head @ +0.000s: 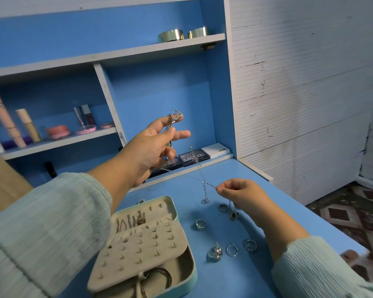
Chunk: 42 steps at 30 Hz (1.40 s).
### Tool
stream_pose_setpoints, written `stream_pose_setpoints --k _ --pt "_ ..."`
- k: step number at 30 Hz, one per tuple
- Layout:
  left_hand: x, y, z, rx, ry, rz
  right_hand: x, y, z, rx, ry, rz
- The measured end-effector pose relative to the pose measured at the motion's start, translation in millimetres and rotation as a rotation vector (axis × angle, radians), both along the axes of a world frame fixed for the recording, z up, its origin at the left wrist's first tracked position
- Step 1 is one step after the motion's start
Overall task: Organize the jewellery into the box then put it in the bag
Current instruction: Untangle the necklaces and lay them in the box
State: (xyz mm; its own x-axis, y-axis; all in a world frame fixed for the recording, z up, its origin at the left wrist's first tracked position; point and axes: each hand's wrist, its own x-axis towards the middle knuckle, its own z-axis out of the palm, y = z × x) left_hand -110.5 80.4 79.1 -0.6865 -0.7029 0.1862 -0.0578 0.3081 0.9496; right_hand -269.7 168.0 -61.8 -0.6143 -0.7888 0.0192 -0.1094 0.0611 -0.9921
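Brown paper at the far left edge, well to the left of both hands, may be the bag [4,177], though too little shows to be sure; nothing has gone into it. Below the raised left hand [151,151] lies the open jewellery box [146,246], with a few chains hung in its lid, a stud or two on the peg panel and dark bands in the tray, so some sorting looks done. The left hand has its thumb and fingertips pinched on a tangle of silver pieces [175,117], from which a thin chain [199,168] runs down and rightward to the right hand [241,194]. That hand is curled, pinching the chain's lower end, with a small pendant hanging just left of its fingertips. Below and left of the right-hand grip, loose rings [232,250] lie scattered on the blue desk [289,211], apart from the box. By my judgement the task is around its middle: the chain needs untangling and hanging, the rings need slotting, then the box must be closed and bagged.
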Motion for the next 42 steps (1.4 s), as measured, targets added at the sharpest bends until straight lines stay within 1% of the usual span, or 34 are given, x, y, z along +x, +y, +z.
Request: stream_pose_setpoints --k 8,10,12,14,17,19,23,26,28,36,42 --pt "4.7 -1.8 3.8 -0.001 0.013 0.017 -3.4 0.5 1.4 0.000 -0.010 -0.134" --pt "6.0 -1.5 4.6 0.000 0.014 0.021 -5.8 -0.6 0.6 -0.017 -0.068 -0.141" --pt "7.1 -1.3 4.8 0.000 0.014 0.026 -6.8 -1.0 2.2 -0.049 -0.173 -0.119" --pt "8.1 -1.9 4.2 -0.006 0.012 0.033 -7.2 -1.7 5.0 -0.105 -0.285 -0.076" --pt "9.1 -5.8 0.4 -0.020 0.007 0.048 -9.6 -0.9 9.8 -0.186 -0.393 -0.058" --pt "9.6 -8.8 -3.4 -0.030 -0.006 0.050 -10.0 -0.1 15.4 -0.216 -0.442 -0.045" --pt "10.8 -9.8 -10.8 -0.038 -0.027 0.024 -5.2 0.8 34.5 -0.256 -0.474 0.055" --pt "10.5 -8.8 -15.1 -0.022 -0.013 0.003 -0.8 2.3 49.9 -0.270 -0.478 0.128" --pt "10.3 -8.6 -18.7 -0.013 -0.013 -0.011 1.6 3.0 59.5 -0.277 -0.447 0.162" --pt "13.9 -6.2 -34.4 0.003 -0.015 -0.029 15.9 9.3 93.3 -0.288 -0.203 0.243" --pt "17.8 -1.5 -43.4 0.024 -0.016 -0.016 25.5 12.2 114.2 -0.369 -0.252 0.295"
